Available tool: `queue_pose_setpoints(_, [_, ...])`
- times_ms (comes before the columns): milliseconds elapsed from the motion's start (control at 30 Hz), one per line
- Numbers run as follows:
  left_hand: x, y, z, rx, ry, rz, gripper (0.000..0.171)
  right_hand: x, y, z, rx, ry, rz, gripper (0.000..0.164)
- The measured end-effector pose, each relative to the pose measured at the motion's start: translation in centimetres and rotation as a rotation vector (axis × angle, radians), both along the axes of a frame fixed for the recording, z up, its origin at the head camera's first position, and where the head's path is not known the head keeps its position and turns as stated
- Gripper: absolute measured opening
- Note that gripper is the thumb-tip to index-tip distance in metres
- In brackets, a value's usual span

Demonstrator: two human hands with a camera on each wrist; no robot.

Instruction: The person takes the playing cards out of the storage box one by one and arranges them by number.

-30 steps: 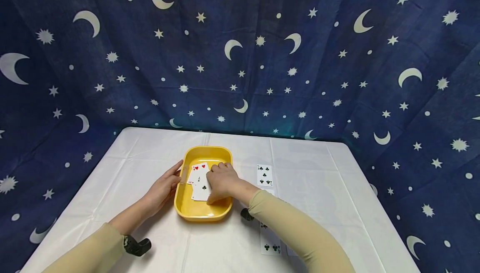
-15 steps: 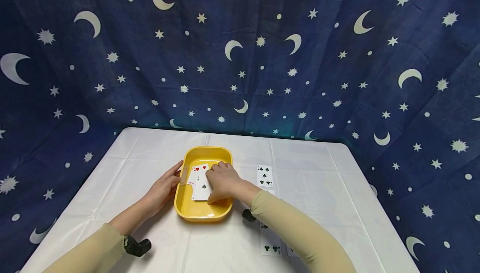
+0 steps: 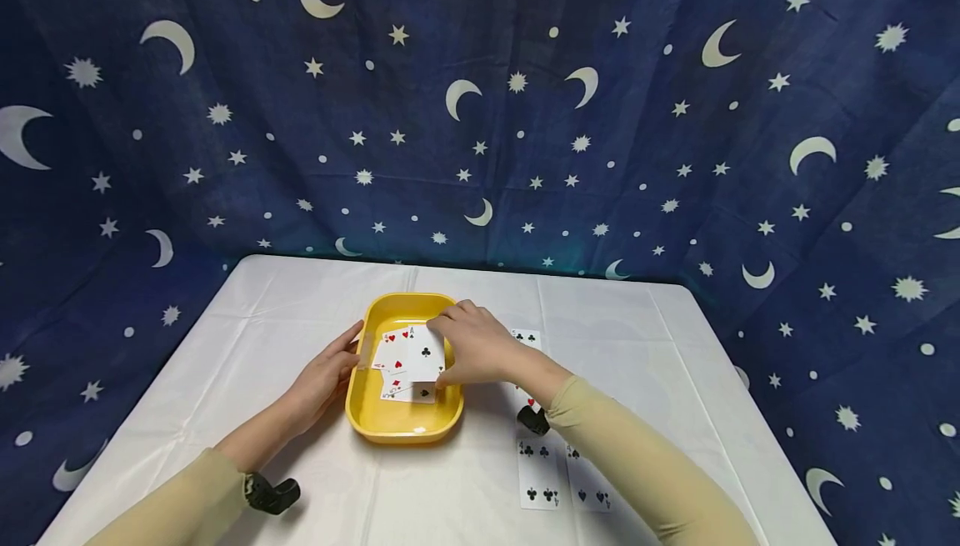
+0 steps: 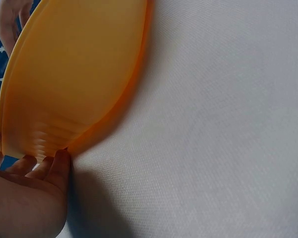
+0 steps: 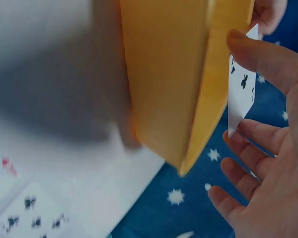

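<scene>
My right hand (image 3: 483,346) pinches a playing card, the ace of clubs (image 3: 425,354), by its right edge over the yellow tray (image 3: 401,425). In the right wrist view the ace (image 5: 243,82) stands between thumb and a fingertip, beside the tray's rim; the other fingers are spread. Below it in the tray lie more playing cards, among them a hearts card (image 3: 392,354) and a card with a black pip (image 3: 424,394), partly hidden by the ace. My left hand (image 3: 322,379) touches the tray's left side, its fingertips against the outer wall (image 4: 49,134).
Right of the tray lie face-up playing cards: a clubs card (image 3: 527,336) half hidden by the right hand, a four of clubs (image 3: 538,475) and a spades card (image 3: 588,483) partly under the right sleeve (image 3: 637,454). Behind the white-covered table (image 3: 615,313) hangs a star-patterned cloth (image 3: 480,112).
My right hand has lifted the ace of clubs off the other cards and shifted right and up, uncovering cards beneath. The left hand keeps its place at the tray.
</scene>
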State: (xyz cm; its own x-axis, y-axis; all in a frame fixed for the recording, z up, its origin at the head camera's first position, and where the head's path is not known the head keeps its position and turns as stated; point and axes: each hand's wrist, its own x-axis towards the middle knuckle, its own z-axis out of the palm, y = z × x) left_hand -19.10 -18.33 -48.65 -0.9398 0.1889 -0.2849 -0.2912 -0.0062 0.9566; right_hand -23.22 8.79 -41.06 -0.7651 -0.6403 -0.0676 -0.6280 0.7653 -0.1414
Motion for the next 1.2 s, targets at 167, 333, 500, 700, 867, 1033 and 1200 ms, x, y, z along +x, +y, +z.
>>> queue_pose_setpoints(167, [-0.1,0.0,-0.1,-0.001,0.002,-0.001,0.070,0.0,2.3,1.2,-0.045,0.015,-0.021,0.085])
queue_pose_setpoints(333, [-0.2,0.0,-0.3,-0.014,-0.003,0.000,0.070,0.4,5.2,1.9,-0.080,0.039,-0.051,0.087])
queue_pose_setpoints(500, [-0.3,0.0,-0.4,-0.028,-0.017,0.004,0.070,0.7,8.3,2.0,-0.073,0.049,-0.090,0.087])
queue_pose_setpoints(700, [-0.3,-0.1,-0.3,-0.023,-0.019,0.011,0.070,1.3,11.8,1.6,-0.066,0.049,-0.126,0.089])
queue_pose_setpoints(867, [-0.3,-0.1,-0.4,-0.029,-0.010,0.006,0.069,2.0,14.3,1.2,-0.080,0.025,-0.146,0.089])
queue_pose_setpoints(1033, [-0.4,-0.2,-0.5,-0.033,-0.015,0.012,0.069,2.5,16.6,0.6,-0.087,0.019,-0.154,0.088])
queue_pose_setpoints(1200, [-0.3,-0.2,-0.3,-0.032,-0.012,0.006,0.070,3.0,18.6,-0.2,-0.087,0.021,-0.170,0.089])
